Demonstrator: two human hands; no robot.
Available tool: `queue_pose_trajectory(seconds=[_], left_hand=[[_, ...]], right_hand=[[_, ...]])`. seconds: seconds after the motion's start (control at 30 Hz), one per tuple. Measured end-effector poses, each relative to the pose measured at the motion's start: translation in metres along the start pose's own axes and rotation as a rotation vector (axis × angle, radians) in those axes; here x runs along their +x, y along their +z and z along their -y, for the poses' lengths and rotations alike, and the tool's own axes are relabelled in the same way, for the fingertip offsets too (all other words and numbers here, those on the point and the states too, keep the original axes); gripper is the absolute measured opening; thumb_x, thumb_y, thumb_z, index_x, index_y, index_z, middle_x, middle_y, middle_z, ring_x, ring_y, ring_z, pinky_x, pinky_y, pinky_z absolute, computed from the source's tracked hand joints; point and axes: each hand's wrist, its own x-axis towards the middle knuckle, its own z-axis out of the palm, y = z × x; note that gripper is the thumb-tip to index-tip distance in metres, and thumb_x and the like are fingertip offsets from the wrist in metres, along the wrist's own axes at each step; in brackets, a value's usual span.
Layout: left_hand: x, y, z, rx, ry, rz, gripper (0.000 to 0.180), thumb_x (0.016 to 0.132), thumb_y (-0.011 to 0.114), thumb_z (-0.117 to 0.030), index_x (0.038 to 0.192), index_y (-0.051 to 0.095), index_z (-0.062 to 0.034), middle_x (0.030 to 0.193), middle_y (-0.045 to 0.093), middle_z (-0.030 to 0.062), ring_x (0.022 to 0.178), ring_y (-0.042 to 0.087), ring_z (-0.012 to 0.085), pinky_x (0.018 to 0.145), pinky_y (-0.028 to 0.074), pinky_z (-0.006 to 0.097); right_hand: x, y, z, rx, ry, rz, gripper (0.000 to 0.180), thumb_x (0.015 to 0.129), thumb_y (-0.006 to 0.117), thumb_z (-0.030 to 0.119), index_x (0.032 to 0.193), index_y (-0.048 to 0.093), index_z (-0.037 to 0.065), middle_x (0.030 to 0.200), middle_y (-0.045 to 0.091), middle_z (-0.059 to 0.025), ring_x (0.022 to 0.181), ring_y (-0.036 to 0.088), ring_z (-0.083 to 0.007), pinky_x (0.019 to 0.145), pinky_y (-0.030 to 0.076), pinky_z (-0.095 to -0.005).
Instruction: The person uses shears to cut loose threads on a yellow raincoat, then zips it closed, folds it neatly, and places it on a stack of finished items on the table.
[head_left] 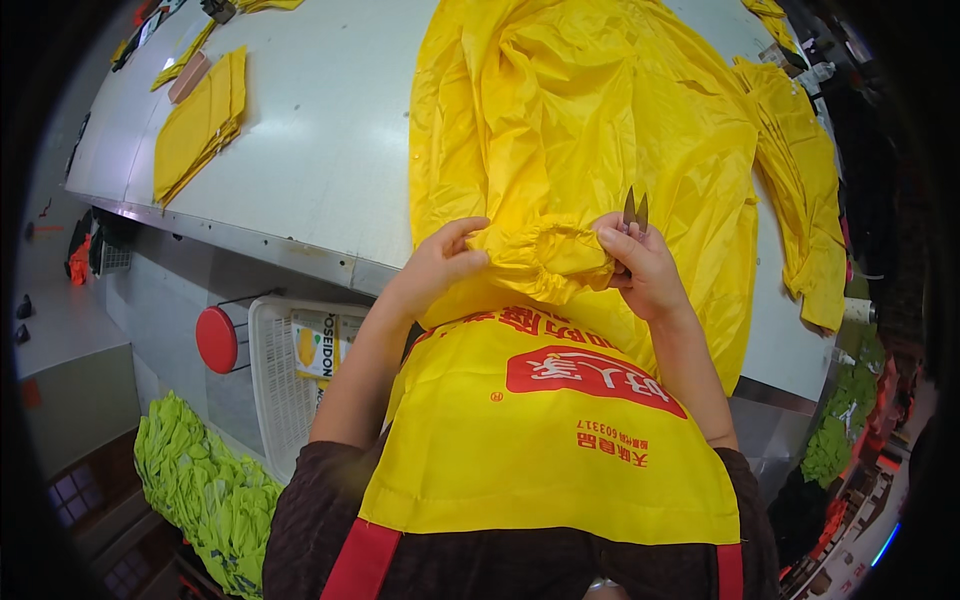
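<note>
A large yellow garment of thin, shiny fabric (pixel 600 110) lies spread over the table before me. Its gathered elastic cuff (pixel 535 255) is stretched between my two hands, near the table's front edge. My left hand (pixel 437 270) pinches the cuff's left side between thumb and fingers. At the cuff's right side, my right hand (pixel 648 268) is closed around a small pair of thread snips (pixel 636 210), blades pointing up and away from me. The fingers of that hand also touch the cuff; how firmly they grip it is partly hidden.
On the pale table (pixel 310 130), folded yellow pieces (pixel 203 125) lie at far left and another yellow garment (pixel 805 200) at right. Left below stand a red stool (pixel 216 340) and a white plastic basket (pixel 270 390). Bright green fabric (pixel 205 490) is heaped at lower left.
</note>
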Motion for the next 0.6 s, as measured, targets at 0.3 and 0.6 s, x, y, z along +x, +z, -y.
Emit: queue_pose_trajectory(seconds=[0.3, 0.6], left_hand=[[-0.017, 0.041, -0.029, -0.329, 0.191, 0.014, 0.061, 0.059, 0.074, 0.009, 0.110, 0.045, -0.0063, 0.101, 0.057, 0.0022, 0.095, 0.056, 0.0125, 0.084, 0.046, 0.026], [0.010, 0.023, -0.033, 0.119, 0.458, -0.211, 0.041, 0.068, 0.067, 0.006, 0.104, 0.053, -0.0074, 0.085, 0.056, -0.0018, 0.079, 0.055, 0.0080, 0.071, 0.046, 0.024]], right_hand=[[0.020, 0.005, -0.008, -0.146, -0.316, 0.030, 0.028, 0.091, 0.052, 0.032, 0.095, 0.061, 0.006, 0.064, 0.044, 0.0073, 0.054, 0.035, -0.0020, 0.049, 0.029, -0.0176], [0.000, 0.052, -0.014, -0.671, -0.288, 0.444, 0.020, 0.070, 0.074, 0.010, 0.074, 0.056, 0.003, 0.063, 0.056, -0.0017, 0.056, 0.053, -0.0105, 0.048, 0.037, -0.0309]])
